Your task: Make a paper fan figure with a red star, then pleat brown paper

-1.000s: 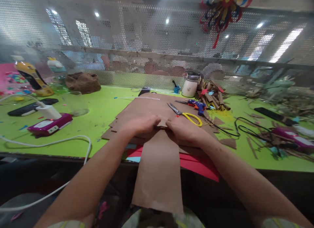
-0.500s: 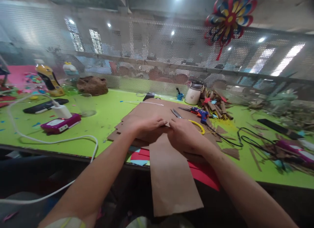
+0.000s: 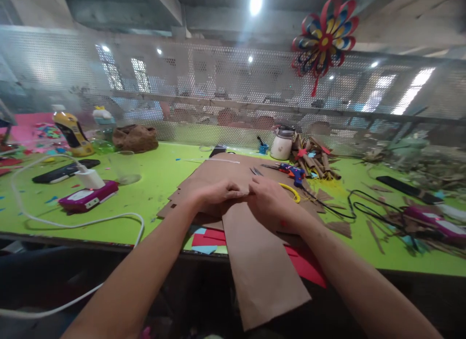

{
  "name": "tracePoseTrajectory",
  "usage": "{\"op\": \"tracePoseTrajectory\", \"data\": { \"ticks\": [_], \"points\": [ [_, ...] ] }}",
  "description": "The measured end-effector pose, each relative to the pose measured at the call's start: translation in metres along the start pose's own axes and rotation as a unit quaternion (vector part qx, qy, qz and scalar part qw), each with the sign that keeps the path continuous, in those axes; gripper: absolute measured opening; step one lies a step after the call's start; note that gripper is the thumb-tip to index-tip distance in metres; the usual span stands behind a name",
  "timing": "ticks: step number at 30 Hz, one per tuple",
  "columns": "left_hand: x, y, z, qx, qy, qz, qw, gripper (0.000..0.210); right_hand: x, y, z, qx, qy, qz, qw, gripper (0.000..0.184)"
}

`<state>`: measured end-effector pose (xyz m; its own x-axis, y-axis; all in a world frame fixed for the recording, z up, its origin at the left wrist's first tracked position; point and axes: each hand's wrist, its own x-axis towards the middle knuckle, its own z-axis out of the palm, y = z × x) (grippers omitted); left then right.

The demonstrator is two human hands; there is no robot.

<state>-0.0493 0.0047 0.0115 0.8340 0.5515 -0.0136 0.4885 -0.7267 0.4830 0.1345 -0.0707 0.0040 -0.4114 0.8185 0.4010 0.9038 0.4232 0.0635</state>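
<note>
A long strip of brown kraft paper (image 3: 262, 271) hangs over the table's front edge toward me. Its far end is pinched between the fingertips of my left hand (image 3: 222, 191) and my right hand (image 3: 269, 198), which nearly touch. Both hands are closed on that end; the fingers hide how it is folded or rolled. Beneath them lies a stack of brown cardboard sheets (image 3: 204, 176). Just beyond my right hand are scissors with yellow handles (image 3: 291, 192), partly hidden by it, and a blue glue gun (image 3: 293, 173). Red paper (image 3: 306, 266) sticks out from under the stack.
On the left are a purple power strip (image 3: 87, 195) with a white cable, a clear plastic cup (image 3: 125, 169) and a yellow bottle (image 3: 73, 135). A white jar (image 3: 282, 144) and rolled brown paper pieces (image 3: 316, 159) stand at the back; a black cord (image 3: 349, 208) runs rightward.
My left fingers have curled in from lying flatter to pinching the paper's end. The strip's near end has swung slightly right. The whole view has tilted up a little.
</note>
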Motion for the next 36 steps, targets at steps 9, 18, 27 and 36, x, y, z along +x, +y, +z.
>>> {"op": "tracePoseTrajectory", "data": {
  "ticks": [9, 18, 27, 36],
  "points": [
    [-0.008, 0.021, -0.007, -0.043, -0.014, 0.008, 0.999, 0.033, 0.004, 0.035, -0.011, 0.368, -0.125, 0.026, 0.921, 0.034],
    [-0.004, 0.021, -0.008, 0.028, 0.02, 0.029, 0.999, 0.032, 0.002, 0.033, -0.009, 0.434, -0.196, 0.074, 0.876, 0.041],
    [-0.006, 0.023, -0.006, 0.052, 0.048, 0.047, 0.996, 0.03, 0.005, 0.034, -0.008, 0.467, -0.176, 0.069, 0.864, 0.038],
    [-0.004, 0.027, -0.004, 0.044, 0.063, 0.031, 0.997, 0.025, 0.004, 0.031, -0.004, 0.402, -0.128, 0.005, 0.907, 0.032]
  ]
}}
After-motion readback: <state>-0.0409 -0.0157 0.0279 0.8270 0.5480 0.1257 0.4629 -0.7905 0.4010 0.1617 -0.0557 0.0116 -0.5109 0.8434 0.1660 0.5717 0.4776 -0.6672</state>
